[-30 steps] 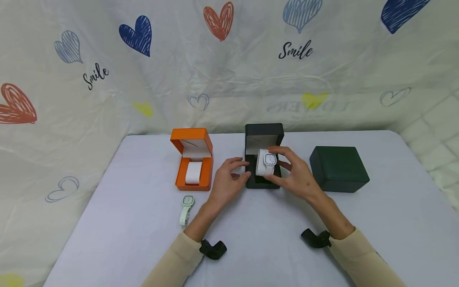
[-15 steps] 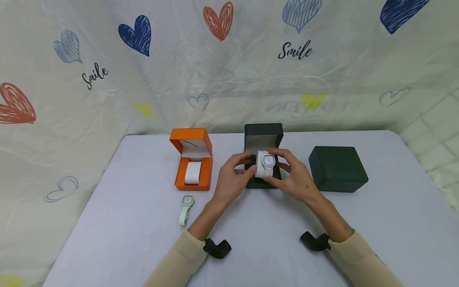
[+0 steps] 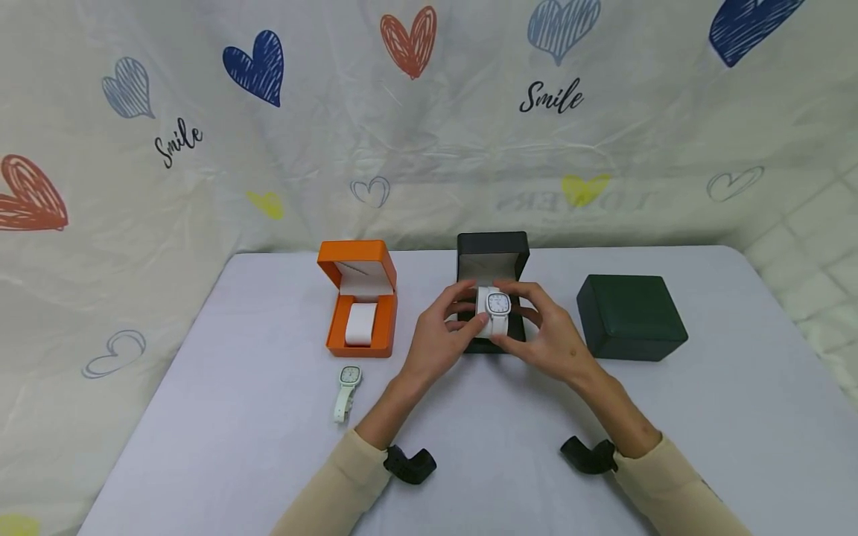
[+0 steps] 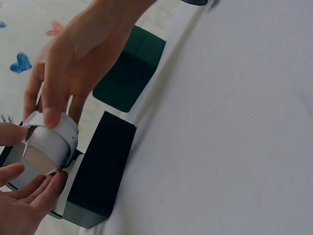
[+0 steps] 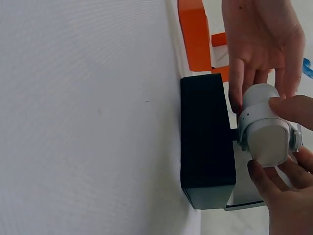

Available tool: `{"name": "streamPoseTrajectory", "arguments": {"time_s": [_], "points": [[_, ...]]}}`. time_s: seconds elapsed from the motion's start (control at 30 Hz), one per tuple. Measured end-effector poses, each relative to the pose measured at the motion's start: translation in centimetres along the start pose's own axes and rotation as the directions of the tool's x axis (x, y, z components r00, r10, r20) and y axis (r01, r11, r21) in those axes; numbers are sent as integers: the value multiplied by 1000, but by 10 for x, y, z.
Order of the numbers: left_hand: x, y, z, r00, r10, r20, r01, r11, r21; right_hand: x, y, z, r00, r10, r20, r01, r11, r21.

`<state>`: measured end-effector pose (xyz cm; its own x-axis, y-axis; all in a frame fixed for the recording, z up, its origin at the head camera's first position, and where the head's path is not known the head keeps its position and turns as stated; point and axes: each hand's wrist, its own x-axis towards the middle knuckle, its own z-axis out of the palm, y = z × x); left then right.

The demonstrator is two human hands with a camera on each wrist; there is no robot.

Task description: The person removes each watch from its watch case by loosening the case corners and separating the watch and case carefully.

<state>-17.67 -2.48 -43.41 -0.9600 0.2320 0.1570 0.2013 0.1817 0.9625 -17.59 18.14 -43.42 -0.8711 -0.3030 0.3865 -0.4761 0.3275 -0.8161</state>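
Note:
A white wristwatch (image 3: 498, 304) with a square face is wrapped round a white cushion (image 5: 268, 147). Both hands hold it just above the open black watch box (image 3: 492, 242). My right hand (image 3: 553, 339) pinches it from the right, thumb at the near end and fingers at the far end. From the left, my left hand (image 3: 439, 335) has its thumb and fingertips on the cushion's side. The left wrist view has the strap (image 4: 63, 128) circling the cushion. The box's lower part is largely hidden behind the hands.
An open orange watch box (image 3: 362, 350) with a white cushion (image 3: 361, 324) stands to the left. A pale green wristwatch (image 3: 348, 387) lies in front of it. On the right sits a closed dark green box (image 3: 633, 316). A heart-printed sheet (image 3: 322, 134) hangs behind the table.
My left hand has come right from the box's edge and taken hold of the cushion. The watch and cushion have shifted slightly left and nearer, with the right hand still gripping.

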Motion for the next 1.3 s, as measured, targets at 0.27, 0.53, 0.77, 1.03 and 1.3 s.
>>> {"name": "streamPoseTrajectory", "arguments": {"time_s": [0.27,0.53,0.77,1.03,1.3], "points": [[2,-1,0,1000,-16,14,16,1000,-26,0,-3,-1,1000,-2,1,2,1000,-8],[4,2,-3,998,-29,47,30,999,-31,0,-3,-1,1000,-23,-6,23,1000,9],[5,1,-6,999,-23,31,25,997,-74,-3,-4,-1,999,-43,-2,43,999,2],[3,3,-4,1000,-7,14,8,995,-98,-5,-6,0,999,-33,0,33,999,17],[1,3,-3,1000,10,14,-8,992,-124,-9,-5,3,1000,-4,-10,4,998,63]]}}
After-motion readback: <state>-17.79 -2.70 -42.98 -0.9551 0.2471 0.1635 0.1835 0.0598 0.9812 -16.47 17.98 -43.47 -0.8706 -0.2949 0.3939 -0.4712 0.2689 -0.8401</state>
